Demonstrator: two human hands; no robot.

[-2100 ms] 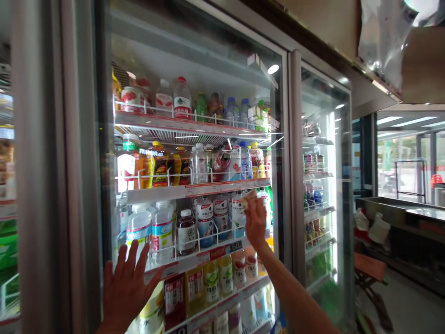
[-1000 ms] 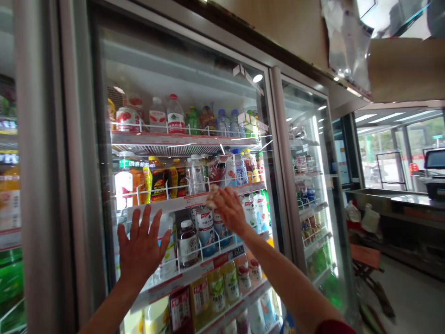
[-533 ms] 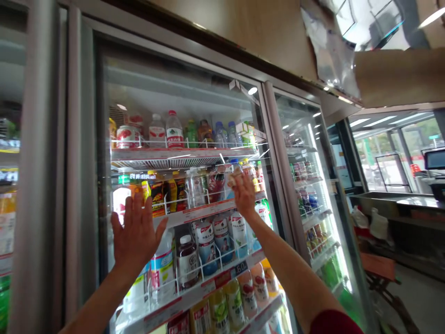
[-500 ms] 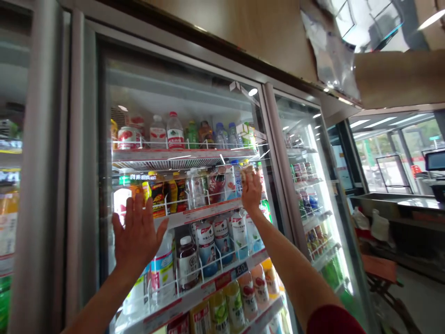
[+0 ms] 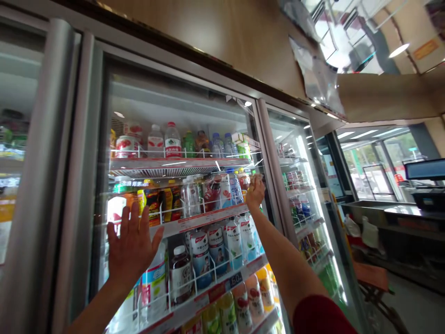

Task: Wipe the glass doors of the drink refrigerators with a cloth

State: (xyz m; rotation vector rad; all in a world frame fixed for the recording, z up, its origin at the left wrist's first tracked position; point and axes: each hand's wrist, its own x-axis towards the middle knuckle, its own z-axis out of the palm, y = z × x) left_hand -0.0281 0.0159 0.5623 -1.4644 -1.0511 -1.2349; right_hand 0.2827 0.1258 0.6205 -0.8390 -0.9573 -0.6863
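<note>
My left hand (image 5: 130, 246) is raised with its palm toward the glass door (image 5: 181, 104) of a drinks fridge. Its fingers are spread and nothing is in it. Higher up and to the right, my right hand (image 5: 255, 191) reaches to the same door near its right edge. Its fingers are stretched out and partly bent, with what looks like their reflection at the tips; I see no object in it. Behind the glass, a dark-capped juice bottle (image 5: 181, 273) and white-and-blue bottles (image 5: 200, 260) stand on wire-fronted shelves, with a red-capped water bottle (image 5: 173, 140) above.
A metal door frame (image 5: 274, 167) separates this door from another lit fridge (image 5: 295, 185) on the right. Farther right are a counter (image 5: 392, 208) with a monitor (image 5: 426, 169) and a folding stool (image 5: 370, 273). A wooden panel (image 5: 208, 41) runs above the fridges.
My view has tilted up and turned slightly to the right. My right hand has shifted a little to the right across the glass. The left hand stays raised and spread.
</note>
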